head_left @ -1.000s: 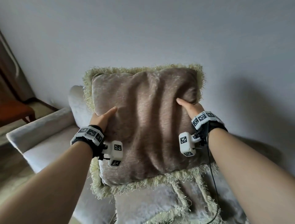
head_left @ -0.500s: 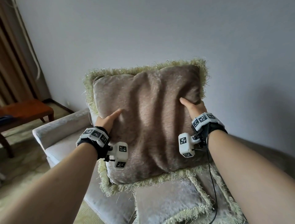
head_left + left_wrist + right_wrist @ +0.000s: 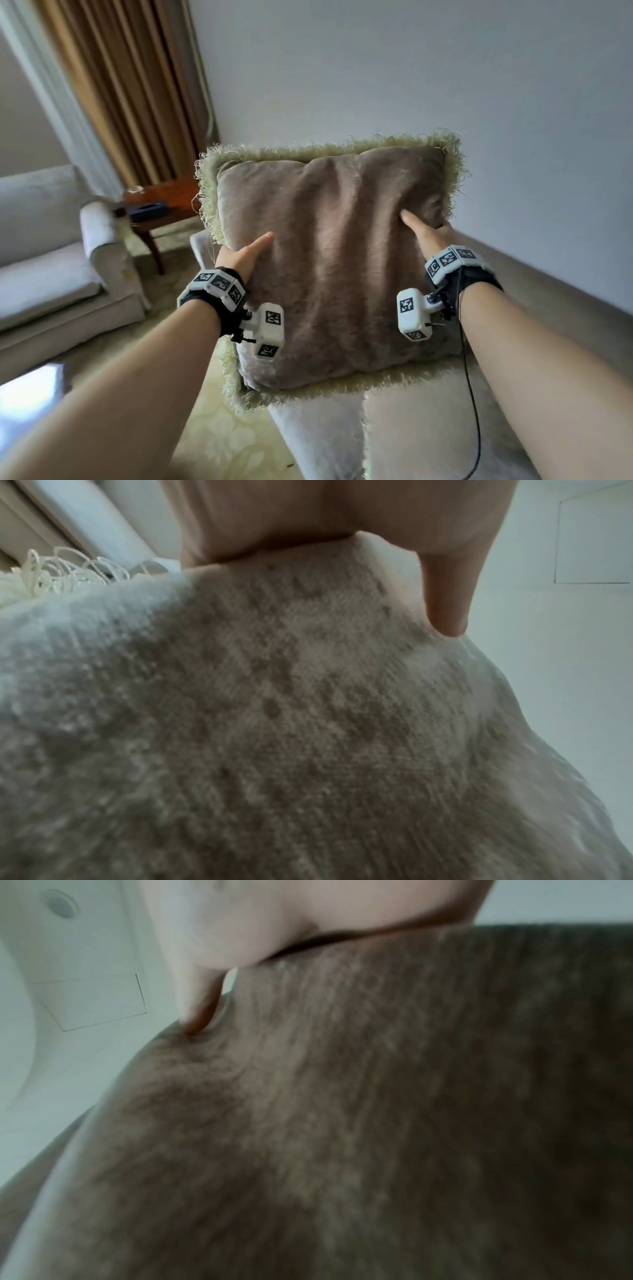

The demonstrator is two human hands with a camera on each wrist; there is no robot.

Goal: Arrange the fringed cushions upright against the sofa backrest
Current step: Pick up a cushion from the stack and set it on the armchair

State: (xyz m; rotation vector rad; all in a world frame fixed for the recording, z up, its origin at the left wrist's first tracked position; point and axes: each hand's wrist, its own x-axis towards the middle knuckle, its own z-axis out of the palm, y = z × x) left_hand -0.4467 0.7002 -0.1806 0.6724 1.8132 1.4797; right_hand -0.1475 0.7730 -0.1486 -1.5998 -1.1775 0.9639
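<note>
The left hand [image 3: 245,255] and right hand [image 3: 426,233] are gripping the square brown velvet cushion with pale green fringe [image 3: 334,267] by its 2 side edges, thumbs on its front, holding it upright between them, clear above the pale grey sofa [image 3: 428,428].

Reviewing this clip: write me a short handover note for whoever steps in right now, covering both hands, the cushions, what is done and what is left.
Left hand: grips the left edge of the brown fringed cushion, thumb on its front.
Right hand: grips the cushion's right edge the same way.
The cushion is held up in the air, face toward the person, above the sofa. A second fringed cushion lies on the seat below it.
Done: one cushion picked up.
Left: stand the held cushion upright against the backrest, then do the same with the one on the seat.
</note>
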